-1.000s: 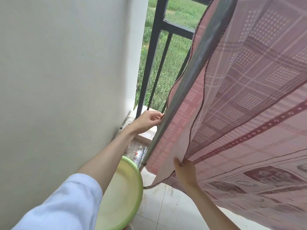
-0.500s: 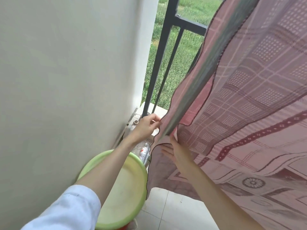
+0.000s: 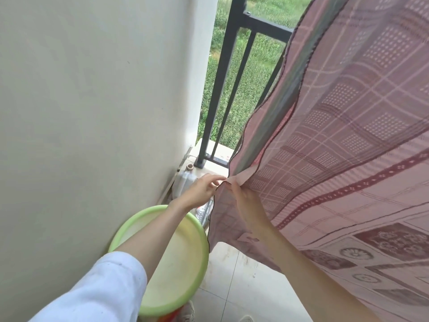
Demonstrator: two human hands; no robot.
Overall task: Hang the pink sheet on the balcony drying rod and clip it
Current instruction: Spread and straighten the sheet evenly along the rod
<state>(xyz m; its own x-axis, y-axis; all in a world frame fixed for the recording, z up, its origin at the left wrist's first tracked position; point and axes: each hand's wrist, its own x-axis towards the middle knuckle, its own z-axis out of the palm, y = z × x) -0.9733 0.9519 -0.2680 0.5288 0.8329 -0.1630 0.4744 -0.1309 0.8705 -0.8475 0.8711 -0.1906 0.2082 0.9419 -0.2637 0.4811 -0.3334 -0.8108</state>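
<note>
The pink patterned sheet [image 3: 348, 140] hangs over the drying rod [image 3: 299, 73], which shows only as a grey band through the thin cloth. The sheet's dark-hemmed left edge runs down beside the railing. My left hand [image 3: 199, 190] reaches in from the left, and its fingertips pinch that hem at the rod's lower end. My right hand [image 3: 246, 203] lies against the near side of the sheet just right of the hem, its fingers gripping a small fold of cloth at the same spot. The two hands almost touch. No clip is in view.
A cream wall [image 3: 92, 112] fills the left. A black metal railing [image 3: 222, 77] stands ahead with grass beyond. A green-rimmed basin [image 3: 167, 263] sits below my left arm. Plastic bottles [image 3: 185, 182] lie in the corner. The tiled floor [image 3: 243, 287] lies below.
The sheet's edge has been drawn left along the rod and now covers its bare end. My right hand rose from the lower hem to meet my left hand at the edge.
</note>
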